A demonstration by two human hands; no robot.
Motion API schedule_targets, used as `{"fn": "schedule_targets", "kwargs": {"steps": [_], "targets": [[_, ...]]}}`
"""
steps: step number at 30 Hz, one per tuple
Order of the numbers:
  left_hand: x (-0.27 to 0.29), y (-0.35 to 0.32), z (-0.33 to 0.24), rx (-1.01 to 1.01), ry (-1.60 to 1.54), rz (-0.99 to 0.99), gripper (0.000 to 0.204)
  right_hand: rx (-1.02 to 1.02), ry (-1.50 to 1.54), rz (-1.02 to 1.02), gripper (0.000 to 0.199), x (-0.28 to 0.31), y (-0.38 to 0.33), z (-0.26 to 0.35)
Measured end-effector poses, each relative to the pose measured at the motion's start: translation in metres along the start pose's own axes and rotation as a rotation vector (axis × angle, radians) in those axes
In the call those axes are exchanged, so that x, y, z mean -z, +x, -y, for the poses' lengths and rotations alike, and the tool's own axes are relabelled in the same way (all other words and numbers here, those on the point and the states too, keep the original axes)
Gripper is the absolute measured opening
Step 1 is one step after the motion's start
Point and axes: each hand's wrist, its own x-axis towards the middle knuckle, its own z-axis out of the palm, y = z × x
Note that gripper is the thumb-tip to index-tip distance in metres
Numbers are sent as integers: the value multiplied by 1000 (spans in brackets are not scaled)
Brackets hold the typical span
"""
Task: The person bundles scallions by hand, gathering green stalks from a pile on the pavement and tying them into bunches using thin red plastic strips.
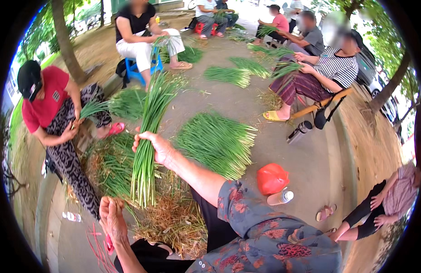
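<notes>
My right hand point(155, 144) is closed around a thick bunch of garlic chives point(149, 123), held upright with the pale stem ends downward. Lower and to the left, my left hand point(113, 217) is raised with its fingers curled together; what they hold, if anything, I cannot make out. Right of the bunch, a broad pile of chives point(215, 141) lies on the pavement, its stems pointing right. A looser heap of chives mixed with dry leaves point(112, 166) is behind and left of the bunch. Withered brown trimmings point(176, 218) cover the ground by my legs.
A red plastic bag point(271, 179) and a bottle point(280, 197) stand right of my arm; a thermos point(299, 132) is farther off. Pink-red strings point(97, 248) lie at lower left. Seated people around me handle chives, the nearest in a red shirt point(49, 98) at left.
</notes>
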Motion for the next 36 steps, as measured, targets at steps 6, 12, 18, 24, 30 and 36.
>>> {"fn": "schedule_targets", "kwargs": {"steps": [6,12,18,24,30,36], "targets": [[24,0,5,171,540,-130,12,41,2,-10,25,-6,-4,-2],[18,2,12,-130,1106,-113,12,37,-15,12,29,4,0,-3],[15,-1,16,-208,1465,-54,8,41,-69,8,29,3,0,-3],[30,-2,24,-252,1527,73,12,19,-70,-9,28,-7,-4,-7],[22,-3,17,-235,1500,15,16,17,-97,33,32,-1,0,-12],[12,-1,11,-217,1467,-38,20,9,-81,21,33,0,0,-14]]}}
